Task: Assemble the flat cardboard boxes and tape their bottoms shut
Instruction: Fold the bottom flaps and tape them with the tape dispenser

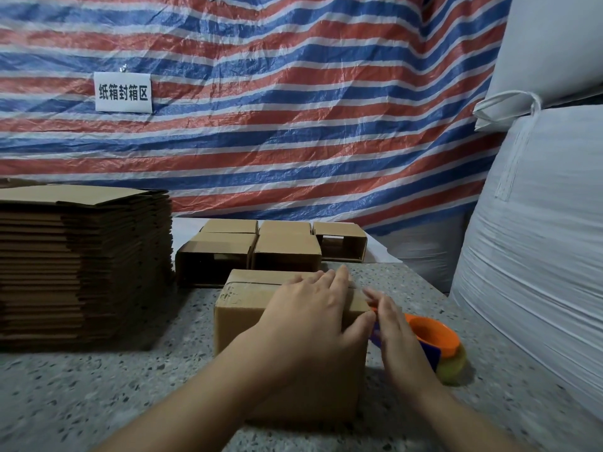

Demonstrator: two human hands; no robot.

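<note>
Nearest the camera, an assembled cardboard box (290,353) stands on the speckled stone table (98,386), its taped side turned up, with a strip of clear tape running along the top seam. The left hand (313,314) lies flat on top of the box toward its right end, fingers straight and spread slightly, pointing away from the person, the thumb hooked over the near right edge. The left forearm comes in from the lower left and crosses the box's front face. The right hand (394,331) is just beside the box's right edge, edge-on to the camera, fingers extended and blurred; it rests against the tape dispenser (437,344), an orange ring with a blue part and a roll of yellowish tape, which sits on the table touching or nearly touching the box's right side. Whether the right fingers actually grip the dispenser cannot be told through the blur.

Beyond the box, five more assembled boxes (287,252) lie on their sides in two rows, three at the back and two in front, some with open ends facing the camera. To the left stands one tall stack of flat cardboard boxes (81,262), too many to count. On the right rise two large white woven sacks (538,256). Behind everything hangs a red, white and blue striped tarp (293,109) bearing one white paper sign (123,92) with printed characters
</note>
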